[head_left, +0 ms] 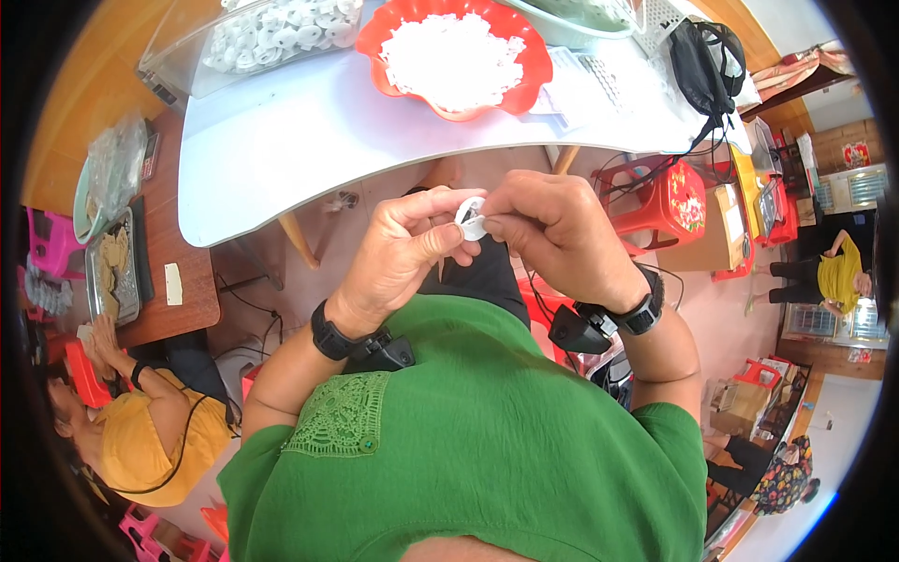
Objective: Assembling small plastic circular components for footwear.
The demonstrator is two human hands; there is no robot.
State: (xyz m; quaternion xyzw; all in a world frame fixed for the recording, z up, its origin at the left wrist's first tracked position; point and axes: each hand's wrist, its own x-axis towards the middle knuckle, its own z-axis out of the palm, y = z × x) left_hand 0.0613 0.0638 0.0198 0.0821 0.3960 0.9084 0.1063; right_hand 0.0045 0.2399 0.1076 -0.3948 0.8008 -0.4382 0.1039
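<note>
Between the thumb and fingers of my left hand is a small round white plastic part with a dark opening in its middle. My right hand is closed in a pinch at the part's right edge; whatever its fingertips hold is hidden. Both hands are raised in front of my green shirt, just short of the white table. Beyond them on the table stands a red scalloped bowl, heaped with small white pieces. A clear bin at the far left holds many round white parts.
A pale green basin and a black bag with cords lie at the far right. Red stools stand right of the table. At left, a person in yellow sits by a brown table with a metal tray.
</note>
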